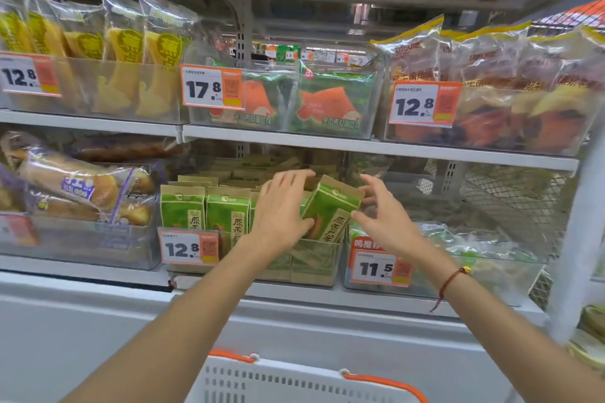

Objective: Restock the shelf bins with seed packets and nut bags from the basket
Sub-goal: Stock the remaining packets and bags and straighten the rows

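Note:
A clear bin (pixel 314 263) on the lower shelf holds rows of green and brown seed packets (pixel 183 209). One packet (pixel 330 206) stands tilted at the bin's right end. My left hand (pixel 281 209) rests on its left side with fingers spread over the packets behind. My right hand (pixel 383 213) touches its right edge with relaxed, slightly bent fingers. The white basket (pixel 294 383) with orange handles sits below, at the bottom of the view; its contents are out of sight.
A bin (pixel 491 271) of pale green bags stands to the right, behind an 11.5 price tag (pixel 379 263). Bread bags (pixel 75 183) fill the left bin. The upper shelf (pixel 281 137) carries bins of yellow, green and orange packs. A white post (pixel 576 239) rises at right.

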### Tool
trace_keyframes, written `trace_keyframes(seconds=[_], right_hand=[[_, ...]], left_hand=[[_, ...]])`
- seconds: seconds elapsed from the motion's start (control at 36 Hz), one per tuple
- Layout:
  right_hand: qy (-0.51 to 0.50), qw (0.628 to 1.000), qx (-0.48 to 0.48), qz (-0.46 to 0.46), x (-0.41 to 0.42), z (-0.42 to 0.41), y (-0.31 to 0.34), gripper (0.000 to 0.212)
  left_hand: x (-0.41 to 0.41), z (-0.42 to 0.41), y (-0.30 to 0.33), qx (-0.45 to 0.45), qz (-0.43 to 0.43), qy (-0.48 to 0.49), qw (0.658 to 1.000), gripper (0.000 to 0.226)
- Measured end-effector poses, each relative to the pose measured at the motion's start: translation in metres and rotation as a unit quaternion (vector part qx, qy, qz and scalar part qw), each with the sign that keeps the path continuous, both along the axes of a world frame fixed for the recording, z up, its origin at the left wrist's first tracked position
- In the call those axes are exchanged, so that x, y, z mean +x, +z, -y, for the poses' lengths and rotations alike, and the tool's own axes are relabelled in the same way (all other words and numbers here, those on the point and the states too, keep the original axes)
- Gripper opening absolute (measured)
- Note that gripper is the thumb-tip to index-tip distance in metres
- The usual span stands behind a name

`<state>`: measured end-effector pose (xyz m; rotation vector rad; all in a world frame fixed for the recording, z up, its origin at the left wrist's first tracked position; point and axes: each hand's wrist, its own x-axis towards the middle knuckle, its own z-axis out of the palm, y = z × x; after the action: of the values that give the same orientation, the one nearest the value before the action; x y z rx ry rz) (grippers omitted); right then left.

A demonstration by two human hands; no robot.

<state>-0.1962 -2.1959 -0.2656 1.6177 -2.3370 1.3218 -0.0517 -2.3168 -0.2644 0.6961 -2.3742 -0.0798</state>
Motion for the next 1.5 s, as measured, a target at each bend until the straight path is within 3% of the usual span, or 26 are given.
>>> trace_keyframes(seconds=[0.06, 0.17, 0.25, 0.31, 0.42, 0.58, 0.67, 0.75, 0.89, 1.03, 1.17, 1.31, 1.42, 1.5], right_hand=[[-0.004, 1.0, 0.008, -0.027, 0.002, 0.001, -0.005, 0.065], [-0.004, 0.997, -0.003, -0.071, 0.011, 0.008, -0.016, 0.053], [-0.049, 0.994, -0.045, -0.092, 0.014, 0.016, -0.018, 0.028], [-0.086, 0.984, -0.07, -0.142, 0.014, 0.021, -0.018, 0.023], [-0.084, 0.959, -0.041, -0.269, 0.019, 0.027, -0.02, 0.028], [-0.049, 0.949, -0.022, -0.309, 0.017, 0.031, -0.007, 0.03], [-0.087, 0.926, -0.077, -0.359, 0.014, 0.031, -0.009, 0.022], [-0.131, 0.898, -0.058, -0.415, 0.015, 0.04, -0.026, 0.027], [-0.127, 0.931, -0.011, -0.343, 0.021, 0.046, -0.028, 0.03], [-0.102, 0.958, 0.006, -0.27, 0.023, 0.04, -0.024, 0.051], [-0.057, 0.944, 0.083, -0.315, 0.02, 0.044, -0.039, 0.059], [-0.059, 0.925, 0.031, -0.375, 0.014, 0.046, -0.03, 0.046], [-0.055, 0.952, 0.093, -0.286, 0.024, 0.057, -0.021, 0.06], [-0.085, 0.926, 0.099, -0.353, 0.023, 0.063, -0.012, 0.055]], left_hand=[[0.001, -0.001, -0.001, -0.056, -0.027, -0.008, 0.998, 0.079], [0.003, 0.007, -0.007, -0.099, 0.035, -0.03, 0.994, 0.073], [0.004, 0.013, -0.007, -0.098, 0.023, -0.014, 0.995, 0.043], [0.004, 0.014, -0.005, -0.145, 0.031, 0.005, 0.989, 0.029], [0.002, 0.017, -0.008, -0.183, 0.079, 0.025, 0.98, 0.026], [0.001, 0.017, -0.004, -0.196, 0.077, 0.032, 0.977, 0.027], [0.003, 0.017, 0.003, -0.209, 0.06, 0.032, 0.975, 0.026], [0.004, 0.019, 0.001, -0.206, 0.109, 0.038, 0.972, 0.029], [0.008, 0.023, -0.009, -0.188, 0.121, 0.033, 0.974, 0.036], [0.018, 0.028, -0.015, -0.133, 0.075, 0.02, 0.988, 0.059], [0.027, 0.033, -0.025, -0.094, 0.103, -0.006, 0.99, 0.052], [0.025, 0.035, -0.024, -0.077, 0.091, -0.008, 0.993, 0.057], [0.02, 0.036, -0.029, -0.069, 0.086, 0.002, 0.994, 0.063], [0.019, 0.036, -0.028, -0.068, 0.085, 0.003, 0.994, 0.063]])
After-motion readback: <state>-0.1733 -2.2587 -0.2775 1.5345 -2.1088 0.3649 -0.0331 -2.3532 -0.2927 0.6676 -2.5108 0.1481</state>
